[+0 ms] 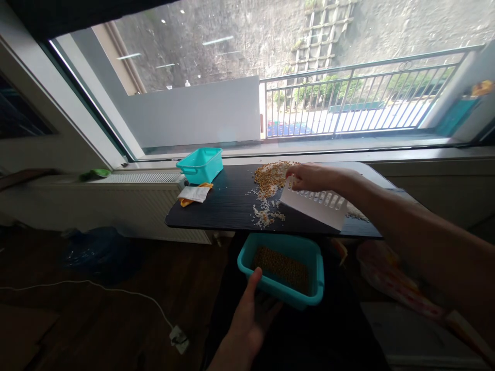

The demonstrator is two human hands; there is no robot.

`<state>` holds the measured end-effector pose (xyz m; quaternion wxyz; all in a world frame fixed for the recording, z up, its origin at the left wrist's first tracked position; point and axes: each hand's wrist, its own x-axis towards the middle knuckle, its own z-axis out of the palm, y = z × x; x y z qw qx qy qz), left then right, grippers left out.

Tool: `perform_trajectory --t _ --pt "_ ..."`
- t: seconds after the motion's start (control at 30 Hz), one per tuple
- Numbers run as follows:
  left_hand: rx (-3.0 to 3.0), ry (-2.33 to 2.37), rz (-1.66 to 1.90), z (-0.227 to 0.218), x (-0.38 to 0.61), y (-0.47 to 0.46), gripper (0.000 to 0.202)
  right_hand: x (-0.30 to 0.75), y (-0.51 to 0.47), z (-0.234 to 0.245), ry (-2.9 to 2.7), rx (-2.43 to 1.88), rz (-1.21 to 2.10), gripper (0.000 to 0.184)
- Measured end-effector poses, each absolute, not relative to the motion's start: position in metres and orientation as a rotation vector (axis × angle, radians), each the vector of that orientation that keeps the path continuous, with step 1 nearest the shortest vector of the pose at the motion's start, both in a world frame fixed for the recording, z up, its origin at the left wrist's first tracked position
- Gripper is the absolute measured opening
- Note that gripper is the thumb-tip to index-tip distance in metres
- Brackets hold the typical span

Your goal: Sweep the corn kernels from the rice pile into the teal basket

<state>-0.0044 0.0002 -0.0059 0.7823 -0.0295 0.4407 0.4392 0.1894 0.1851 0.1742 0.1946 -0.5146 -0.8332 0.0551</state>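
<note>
My right hand [307, 178] is closed on the upper edge of a white slotted plastic basket [313, 208], which stands on the dark tabletop [220, 211]. Just left of it spreads a pile of yellow-brown kernels [270, 175], with white grains [265, 214] scattered nearer the front edge. Below that edge, my left hand [251, 319] holds a teal plastic basin [319, 268] from the near side, thumb over its rim and fingers underneath. Brown kernels [282, 265] cover the basin's bottom. More white grains [356, 211] lie right of the basket, partly hidden by my right forearm.
A second teal basin [201, 167] stands at the table's back left. In front of it lies a white paper or cloth [195, 194] over an orange one. A radiator [154, 198] and window are beyond. A power strip [179, 339] rests on the floor, with a blue bottle [96, 252] farther off.
</note>
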Motion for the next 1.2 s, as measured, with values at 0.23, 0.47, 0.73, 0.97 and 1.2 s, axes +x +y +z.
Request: perform_trajectory --t 0.23,0.47,0.73,0.97,1.2 --pt "0.007 0.942 0.977 0.0 0.0 -0.003 0.053 0.254 0.102 0.121 -1.989 -1.869 0.15 0.021" --pt "0.009 0.977 0.987 -0.002 0.0 -0.001 0.054 0.256 0.06 0.087 -1.377 -1.718 0.312 0.033" --pt "-0.012 0.964 0.975 -0.002 -0.004 0.0 0.058 0.234 0.044 0.08 -1.319 -1.65 0.343 0.031" --pt "-0.002 0.951 1.004 -0.002 -0.005 -0.002 0.057 0.217 0.054 0.089 -1.458 -1.616 0.373 0.03" --pt "-0.02 0.966 0.986 -0.003 -0.005 0.001 0.056 0.216 0.056 0.086 -1.469 -1.611 0.386 0.03"
